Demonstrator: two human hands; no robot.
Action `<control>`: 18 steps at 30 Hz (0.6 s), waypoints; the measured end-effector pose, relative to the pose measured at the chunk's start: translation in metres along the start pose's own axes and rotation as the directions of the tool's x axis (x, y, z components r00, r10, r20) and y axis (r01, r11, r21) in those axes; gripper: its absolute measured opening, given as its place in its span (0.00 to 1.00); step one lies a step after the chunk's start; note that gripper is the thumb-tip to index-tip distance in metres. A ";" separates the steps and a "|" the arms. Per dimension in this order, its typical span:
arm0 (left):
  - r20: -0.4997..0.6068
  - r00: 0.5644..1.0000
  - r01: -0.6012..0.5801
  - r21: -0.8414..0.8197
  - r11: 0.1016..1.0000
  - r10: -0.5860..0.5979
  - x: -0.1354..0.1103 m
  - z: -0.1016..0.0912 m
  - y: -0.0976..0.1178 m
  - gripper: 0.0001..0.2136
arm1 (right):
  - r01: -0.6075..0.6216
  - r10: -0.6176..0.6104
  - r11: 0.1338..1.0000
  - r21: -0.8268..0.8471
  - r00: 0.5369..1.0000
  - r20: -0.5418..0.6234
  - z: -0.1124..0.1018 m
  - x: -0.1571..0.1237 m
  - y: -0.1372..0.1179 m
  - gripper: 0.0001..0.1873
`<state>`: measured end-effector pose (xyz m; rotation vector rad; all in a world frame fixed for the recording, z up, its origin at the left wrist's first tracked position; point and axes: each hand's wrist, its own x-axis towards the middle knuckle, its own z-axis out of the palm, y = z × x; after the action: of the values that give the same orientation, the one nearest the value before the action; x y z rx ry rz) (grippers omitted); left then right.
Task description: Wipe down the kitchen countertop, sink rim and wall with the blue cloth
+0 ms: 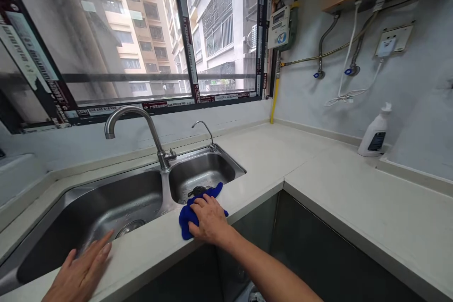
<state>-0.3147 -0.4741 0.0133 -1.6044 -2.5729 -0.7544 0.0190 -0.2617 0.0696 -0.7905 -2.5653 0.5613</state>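
While your right hand (pixel 209 219) grasps a blue cloth (pixel 186 221) against the countertop (pixel 152 250) before the double-bowl sink (pixel 165 191), apparently wiping, your left hand (pixel 83 269), fingers loose and empty, is beside the larger bowl (pixel 88 214). Another stroke would need even pressure. The cloth partly hides a dark item (pixel 199 190), perhaps a strainer.
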 end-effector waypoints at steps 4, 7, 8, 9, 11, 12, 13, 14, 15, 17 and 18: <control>0.071 0.994 0.081 -0.020 0.997 -0.079 -0.012 -0.018 0.022 0.34 | 0.068 -0.068 0.998 -0.009 0.998 0.008 0.017 0.003 -0.032 0.27; 0.051 0.983 0.175 -0.014 0.984 -0.174 -0.012 -0.018 0.028 0.41 | 0.126 -0.125 0.991 -0.054 0.992 0.034 0.030 0.005 -0.061 0.28; 0.046 0.982 0.187 -0.022 0.982 -0.185 -0.011 -0.015 0.027 0.41 | 0.147 -0.144 0.986 -0.073 0.989 0.043 0.035 0.007 -0.072 0.29; 0.031 0.983 0.183 -0.034 0.983 -0.182 -0.010 -0.012 0.025 0.40 | 0.167 -0.163 0.982 -0.091 0.985 0.050 0.041 0.008 -0.082 0.30; -0.011 0.991 0.130 -0.072 0.989 -0.131 -0.008 -0.007 0.018 0.34 | 0.221 -0.215 0.968 -0.119 0.975 0.056 0.054 0.012 -0.103 0.31; -0.037 0.995 0.091 -0.095 0.991 -0.095 -0.007 -0.006 0.014 0.31 | 0.254 -0.249 0.959 -0.127 0.967 0.053 0.061 0.013 -0.112 0.32; -0.064 0.996 0.060 -0.113 0.992 -0.067 -0.006 -0.006 0.012 0.28 | 0.290 -0.286 0.948 -0.130 0.957 0.048 0.068 0.014 -0.120 0.32; -0.084 0.995 0.040 -0.125 0.991 -0.051 -0.006 -0.008 0.010 0.26 | 0.325 -0.323 0.937 -0.128 0.946 0.037 0.073 0.014 -0.126 0.32; -0.083 0.995 0.039 -0.128 0.991 -0.050 -0.006 -0.011 0.011 0.26 | 0.359 -0.359 0.925 -0.125 0.933 0.021 0.078 0.013 -0.131 0.32; -0.061 0.995 0.077 -0.115 0.990 -0.084 -0.007 -0.020 0.019 0.28 | 0.423 -0.428 0.897 -0.126 0.904 -0.015 0.083 0.011 -0.133 0.30; -0.053 0.994 0.091 -0.104 0.990 -0.097 -0.007 -0.025 0.026 0.29 | 0.453 -0.461 0.881 -0.135 0.887 -0.032 0.084 0.008 -0.131 0.29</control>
<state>-0.2951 -0.4811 0.0433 -1.4704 -2.6245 -0.9384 -0.0851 -0.3777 0.0636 -0.2082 -2.6162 0.2232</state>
